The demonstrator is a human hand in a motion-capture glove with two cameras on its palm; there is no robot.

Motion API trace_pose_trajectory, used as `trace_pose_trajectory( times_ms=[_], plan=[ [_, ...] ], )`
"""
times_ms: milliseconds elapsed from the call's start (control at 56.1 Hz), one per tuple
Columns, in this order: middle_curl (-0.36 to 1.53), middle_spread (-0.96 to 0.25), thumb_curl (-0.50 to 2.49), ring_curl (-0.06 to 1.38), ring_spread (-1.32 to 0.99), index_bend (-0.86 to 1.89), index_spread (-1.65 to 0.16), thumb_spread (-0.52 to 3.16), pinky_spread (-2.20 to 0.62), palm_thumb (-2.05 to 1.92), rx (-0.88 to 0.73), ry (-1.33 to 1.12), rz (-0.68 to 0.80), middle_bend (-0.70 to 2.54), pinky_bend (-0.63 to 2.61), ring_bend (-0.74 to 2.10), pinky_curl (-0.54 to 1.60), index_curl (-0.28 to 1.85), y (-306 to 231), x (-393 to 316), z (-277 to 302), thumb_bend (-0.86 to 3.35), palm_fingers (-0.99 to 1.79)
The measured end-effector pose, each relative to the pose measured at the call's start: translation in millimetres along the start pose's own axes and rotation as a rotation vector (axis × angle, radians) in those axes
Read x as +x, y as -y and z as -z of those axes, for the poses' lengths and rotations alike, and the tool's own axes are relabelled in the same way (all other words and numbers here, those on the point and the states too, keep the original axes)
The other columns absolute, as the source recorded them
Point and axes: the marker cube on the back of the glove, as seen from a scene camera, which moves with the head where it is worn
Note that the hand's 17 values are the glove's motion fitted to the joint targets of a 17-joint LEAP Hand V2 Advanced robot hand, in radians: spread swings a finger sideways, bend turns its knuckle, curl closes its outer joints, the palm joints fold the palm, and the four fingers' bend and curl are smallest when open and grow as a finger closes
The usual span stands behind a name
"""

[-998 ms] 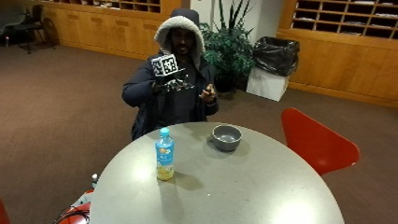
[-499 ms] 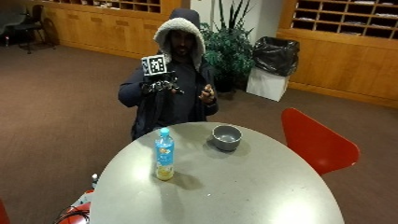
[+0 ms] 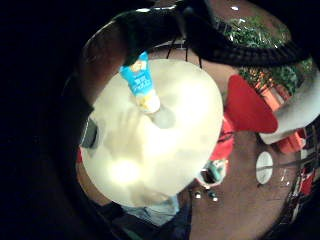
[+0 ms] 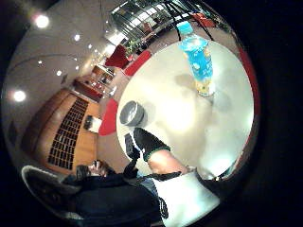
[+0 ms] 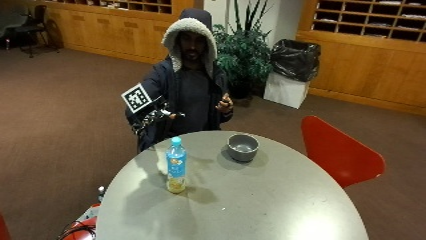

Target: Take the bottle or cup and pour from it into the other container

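Here a person in a dark hooded jacket sat at the far side of a round grey table point(image 5: 279, 200), with the black-gloved right hand point(image 5: 156, 117) raised in the air just past the table's far edge, above and behind a clear plastic bottle with a blue label and blue cap point(image 5: 176, 166). That hand held nothing; whether its fingers were straight or curled could not be told from the outside view. The bottle stood upright on the table, a little yellow liquid showing at its bottom, and in the palm views it appeared the same way, standing alone on the pale tabletop point(image 3: 145, 90) point(image 4: 199, 61). A small grey bowl-like cup point(image 5: 242, 146) rested on the table nearer the person, well apart from the bottle and to its side; the thumb-side palm view also showed it near the table's edge point(image 4: 131, 113). The bare left hand point(image 5: 225, 104) was lifted in front of the chest, away from both containers. A red chair point(image 5: 336, 152) stood beside the table.
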Motion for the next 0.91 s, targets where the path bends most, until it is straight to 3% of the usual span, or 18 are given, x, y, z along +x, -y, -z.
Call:
trace_pose_trajectory(
  times_ms=[89, 249, 374, 659, 766, 909],
  plan=[
    [0.27, 0.01, 0.32, 0.18, 0.18, 0.15, -0.4, 0.89, 0.37, 0.38, 0.018, 0.149, -0.091, 0.17, 0.49, 0.19, 0.37, 0.31, 19, 14, -18, -0.03, 0.19],
    [0.27, 0.02, 0.32, 0.19, 0.19, 0.14, -0.38, 0.86, 0.37, 0.4, -0.107, 0.436, -0.022, 0.18, 0.52, 0.2, 0.37, 0.29, 33, 35, -51, -0.03, 0.17],
    [0.27, 0.02, 0.33, 0.2, 0.19, 0.16, -0.38, 0.84, 0.37, 0.43, -0.154, 0.641, -0.102, 0.17, 0.55, 0.2, 0.37, 0.29, 63, 40, -73, -0.03, 0.18],
    [0.26, 0.01, 0.36, 0.22, 0.19, 0.16, -0.37, 0.79, 0.37, 0.54, -0.188, 0.823, -0.118, 0.16, 0.62, 0.2, 0.38, 0.3, 92, 45, -136, -0.02, 0.22],
    [0.27, 0.0, 0.37, 0.24, 0.18, 0.15, -0.36, 0.77, 0.36, 0.61, -0.1, 0.889, -0.171, 0.18, 0.62, 0.27, 0.37, 0.29, 102, 47, -147, -0.01, 0.34],
    [0.32, -0.12, 0.41, 0.29, 0.07, 0.13, -0.34, 0.75, 0.33, 0.79, -0.053, 0.96, -0.224, 0.28, 0.48, 0.44, 0.32, 0.29, 108, 51, -160, 0.01, 0.72]
  ],
)
